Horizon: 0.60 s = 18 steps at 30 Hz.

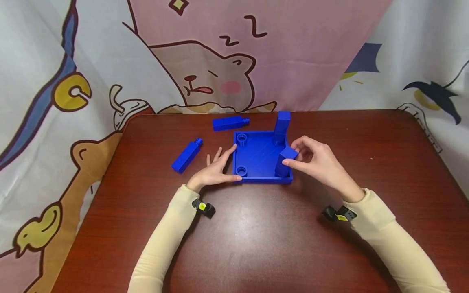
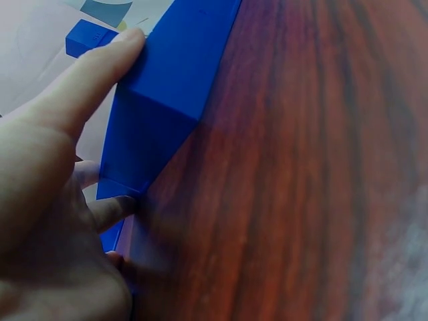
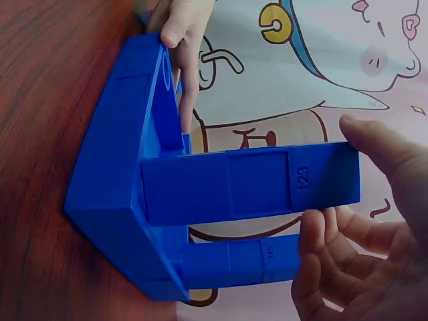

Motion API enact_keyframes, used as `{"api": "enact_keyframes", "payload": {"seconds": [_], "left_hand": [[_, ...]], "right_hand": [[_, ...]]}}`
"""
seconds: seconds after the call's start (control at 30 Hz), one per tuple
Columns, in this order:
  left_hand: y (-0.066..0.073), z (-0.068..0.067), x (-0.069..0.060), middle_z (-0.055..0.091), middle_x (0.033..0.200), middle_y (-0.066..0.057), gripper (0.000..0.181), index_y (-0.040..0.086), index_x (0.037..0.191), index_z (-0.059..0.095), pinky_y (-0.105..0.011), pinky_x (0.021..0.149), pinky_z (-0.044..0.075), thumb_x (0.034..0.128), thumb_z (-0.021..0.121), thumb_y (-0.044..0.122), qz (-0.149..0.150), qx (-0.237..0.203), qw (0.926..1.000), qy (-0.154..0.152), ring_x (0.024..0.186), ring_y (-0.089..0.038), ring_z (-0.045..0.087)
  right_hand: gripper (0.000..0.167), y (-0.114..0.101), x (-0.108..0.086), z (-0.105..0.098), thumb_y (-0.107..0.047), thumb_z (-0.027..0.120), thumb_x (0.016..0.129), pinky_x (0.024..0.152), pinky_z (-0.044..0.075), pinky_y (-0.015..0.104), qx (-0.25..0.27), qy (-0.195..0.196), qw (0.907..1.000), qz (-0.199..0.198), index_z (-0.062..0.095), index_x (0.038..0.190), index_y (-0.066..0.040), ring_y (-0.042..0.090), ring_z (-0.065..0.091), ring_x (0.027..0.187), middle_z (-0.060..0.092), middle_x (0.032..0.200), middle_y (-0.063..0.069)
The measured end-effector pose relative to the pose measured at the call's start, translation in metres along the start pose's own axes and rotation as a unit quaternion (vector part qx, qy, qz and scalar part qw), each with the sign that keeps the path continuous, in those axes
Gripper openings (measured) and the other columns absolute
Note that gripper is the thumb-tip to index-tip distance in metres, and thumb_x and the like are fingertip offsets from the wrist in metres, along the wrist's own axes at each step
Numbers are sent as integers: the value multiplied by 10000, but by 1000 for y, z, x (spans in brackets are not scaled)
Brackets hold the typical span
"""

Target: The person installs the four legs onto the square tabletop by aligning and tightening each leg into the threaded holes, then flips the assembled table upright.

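A blue square tray-like base (image 1: 256, 180) with a low rim lies on the table. Round sockets (image 1: 241, 171) show in its two left corners. My left hand (image 1: 214, 171) spans the near left corner, straight thumb and fingers against the rim. In the near right corner stands a blue square leg (image 3: 254, 184) marked 123; my right hand (image 1: 316, 162) pinches its top between thumb and fingers. Another blue leg (image 1: 282, 124) is upright in the far right corner, untouched. How deep either leg sits in its socket is hidden.
Two loose blue legs with threaded ends lie on the brown table (image 1: 234, 244): one leg (image 1: 187, 156) left of my left hand, the other leg (image 1: 229, 123) behind the base. A cartoon-printed curtain (image 1: 293, 53) hangs at the table's far edge.
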State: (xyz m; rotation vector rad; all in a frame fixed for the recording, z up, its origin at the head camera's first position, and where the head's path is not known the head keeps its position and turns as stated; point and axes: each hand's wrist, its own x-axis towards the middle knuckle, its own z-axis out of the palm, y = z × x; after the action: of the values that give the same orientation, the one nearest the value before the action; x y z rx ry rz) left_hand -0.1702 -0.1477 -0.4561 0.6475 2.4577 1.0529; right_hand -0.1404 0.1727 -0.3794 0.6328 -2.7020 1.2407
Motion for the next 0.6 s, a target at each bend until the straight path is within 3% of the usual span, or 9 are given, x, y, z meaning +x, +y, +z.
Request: {"api": "enact_keyframes", "payload": {"seconds": [0.13, 0.23, 0.43, 0.6], "left_hand": [[0, 0, 0, 31, 1612, 39, 1008, 201, 1569, 59, -593, 1026, -209, 845, 722, 430, 1, 8, 10000, -17, 1435, -286, -171], [0, 0, 0, 30, 1612, 35, 1014, 201, 1569, 60, -593, 1026, -210, 841, 727, 431, 9, 33, 10000, -9, 1434, -287, -171], [0, -1, 0, 32, 1612, 29, 1006, 199, 1569, 63, -585, 1027, -213, 845, 722, 430, 0, -15, 10000, -3, 1435, -282, -171], [0, 0, 0, 34, 1612, 33, 1003, 195, 1569, 66, -590, 1026, -212, 846, 723, 423, -14, 7, 10000, -18, 1435, -285, -170]], "right_hand": [[442, 1, 1, -6, -181, 846, 758, 700, 450, 252, 96, -207, 9994, -246, 600, 1105, -59, 169, 556, 850, 624, 972, 50], [548, 2, 2, -14, -154, 831, 774, 849, 461, 336, 255, -745, 9957, -491, 565, 1250, -101, 188, 550, 1030, 583, 1175, 48], [623, 10, 10, -26, -122, 731, 870, 984, 362, 578, 675, -2012, 9744, -738, 450, 1425, -159, 302, 429, 1282, 437, 1409, 40], [546, 24, 17, -27, -66, 627, 929, 1020, 277, 639, 1288, -2507, 9575, -605, 435, 1435, -137, 314, 345, 1353, 411, 1456, 67]]}}
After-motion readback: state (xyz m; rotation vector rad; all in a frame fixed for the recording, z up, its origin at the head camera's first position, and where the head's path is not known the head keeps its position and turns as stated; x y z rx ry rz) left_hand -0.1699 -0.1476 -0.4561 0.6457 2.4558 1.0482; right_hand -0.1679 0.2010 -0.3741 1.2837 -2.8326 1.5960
